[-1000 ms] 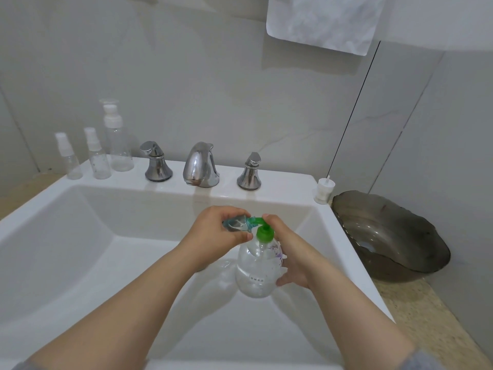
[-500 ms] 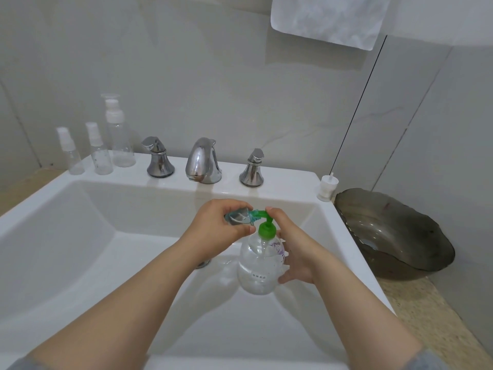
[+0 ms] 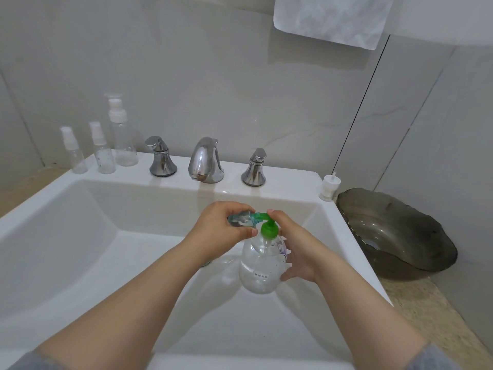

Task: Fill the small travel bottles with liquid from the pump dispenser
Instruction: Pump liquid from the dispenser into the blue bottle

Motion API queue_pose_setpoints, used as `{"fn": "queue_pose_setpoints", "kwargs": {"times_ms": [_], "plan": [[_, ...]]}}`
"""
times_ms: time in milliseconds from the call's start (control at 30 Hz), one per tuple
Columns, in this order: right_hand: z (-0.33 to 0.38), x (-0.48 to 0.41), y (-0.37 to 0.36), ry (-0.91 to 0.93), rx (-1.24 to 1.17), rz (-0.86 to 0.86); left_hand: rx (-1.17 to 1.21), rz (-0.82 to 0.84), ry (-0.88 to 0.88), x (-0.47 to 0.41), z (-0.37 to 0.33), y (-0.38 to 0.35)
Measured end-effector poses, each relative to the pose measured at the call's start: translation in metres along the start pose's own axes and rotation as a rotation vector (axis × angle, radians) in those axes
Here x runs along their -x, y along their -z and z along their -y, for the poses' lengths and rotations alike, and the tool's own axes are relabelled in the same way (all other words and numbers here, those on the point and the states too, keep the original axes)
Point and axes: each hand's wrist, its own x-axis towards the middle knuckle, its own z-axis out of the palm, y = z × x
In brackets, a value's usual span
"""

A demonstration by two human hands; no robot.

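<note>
Over the sink basin my right hand (image 3: 296, 249) grips a clear pump dispenser (image 3: 260, 268) with a green pump head (image 3: 268, 228); one finger lies on top of the pump. My left hand (image 3: 221, 228) holds a small clear travel bottle (image 3: 240, 218) tipped sideways, its mouth against the green nozzle. Three more capped clear travel bottles stand on the sink's back left ledge: a short one (image 3: 73, 152), a middle one (image 3: 102, 149) and a taller one (image 3: 121, 134).
The white sink (image 3: 80, 236) has a chrome spout (image 3: 205, 161) and two chrome handles (image 3: 161, 157) (image 3: 254, 168). A small white cap (image 3: 330, 186) stands at the back right corner. A dark glass bowl (image 3: 394, 233) sits on the counter to the right. A towel (image 3: 330, 18) hangs above.
Both hands with the dispenser and the small bottle stay in the same place over the basin; only the camera view has shifted slightly.
</note>
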Motion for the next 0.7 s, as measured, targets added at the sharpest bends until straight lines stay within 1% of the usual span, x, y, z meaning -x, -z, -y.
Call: {"fn": "queue_pose_setpoints", "kwargs": {"times_ms": [133, 367, 533, 700], "plan": [[-0.0011, -0.0027, -0.0014, 0.011, 0.001, -0.011, -0.015, 0.014, 0.035, -0.0011, 0.0030, 0.0004], [-0.0076, -0.0059, -0.0068, 0.019, 0.073, -0.070, -0.005, 0.007, 0.017, 0.0000, 0.0023, -0.0003], [-0.0034, -0.0067, -0.0062, -0.009, 0.055, -0.030, 0.021, -0.007, -0.009, 0.0006, -0.0025, 0.0030], [-0.0011, -0.0052, -0.0022, -0.021, 0.049, -0.009, -0.023, -0.022, -0.014, -0.0006, -0.0025, 0.0029]]}}
